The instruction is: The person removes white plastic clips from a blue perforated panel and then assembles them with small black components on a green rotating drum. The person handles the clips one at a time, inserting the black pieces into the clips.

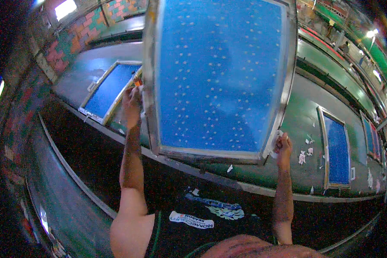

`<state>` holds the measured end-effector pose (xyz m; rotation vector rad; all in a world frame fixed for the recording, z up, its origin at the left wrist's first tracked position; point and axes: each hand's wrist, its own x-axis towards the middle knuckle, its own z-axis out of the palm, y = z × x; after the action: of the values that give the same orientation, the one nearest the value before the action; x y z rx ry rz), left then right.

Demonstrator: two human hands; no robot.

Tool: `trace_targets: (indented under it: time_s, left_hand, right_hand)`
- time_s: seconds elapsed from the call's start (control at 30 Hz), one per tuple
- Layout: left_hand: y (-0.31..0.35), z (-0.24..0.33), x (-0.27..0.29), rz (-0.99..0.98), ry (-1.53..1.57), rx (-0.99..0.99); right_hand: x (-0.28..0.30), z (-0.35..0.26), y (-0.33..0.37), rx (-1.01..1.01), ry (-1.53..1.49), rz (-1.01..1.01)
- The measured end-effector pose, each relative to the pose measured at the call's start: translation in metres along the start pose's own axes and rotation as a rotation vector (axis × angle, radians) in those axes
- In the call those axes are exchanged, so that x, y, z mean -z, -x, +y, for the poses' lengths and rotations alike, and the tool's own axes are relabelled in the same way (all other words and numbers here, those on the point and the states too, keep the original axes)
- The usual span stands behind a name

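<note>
A large screen printing frame (pixel 213 152) with a metal border and blue mesh dotted with small pale spots is tilted up in front of me. My left hand (pixel 132 101) is closed at its left edge. A small orange-and-white thing (pixel 137 82) shows at those fingers; its kind is unclear. My right hand (pixel 283 146) is closed at the frame's lower right corner, fingers curled, with something whitish by the fingertips. The undersides of both grips are hidden.
Beneath lies a long green table (pixel 262 176). A smaller blue-mesh frame (pixel 109 92) rests on it at left, another blue frame (pixel 337 150) at right. Crumpled white scraps (pixel 303 157) lie near the right one. A second green table (pixel 69 185) runs along the lower left.
</note>
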<state>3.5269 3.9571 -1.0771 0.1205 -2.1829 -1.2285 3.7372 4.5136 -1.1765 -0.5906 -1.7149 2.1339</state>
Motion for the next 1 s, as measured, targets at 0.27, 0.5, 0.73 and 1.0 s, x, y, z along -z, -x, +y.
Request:
trace_targets:
  time_s: [0.27, 0.5, 0.73, 1.0]
  left_hand:
    - [-0.008, -0.038, -0.088, -0.328, 0.106, 0.212]
    - [0.003, -0.110, -0.150, -0.477, -0.154, 0.214]
    - [0.013, -0.184, -0.139, -0.570, -0.333, 0.315]
    - [0.014, -0.241, -0.132, -0.557, -0.341, 0.360]
  right_hand:
    - [0.045, 0.036, 0.031, -0.286, 0.065, 0.140]
    - [0.025, 0.054, 0.051, -0.519, -0.051, 0.190]
    - [0.026, 0.097, 0.056, -0.730, -0.227, 0.150]
    - [0.023, 0.140, 0.052, -0.678, -0.146, 0.083]
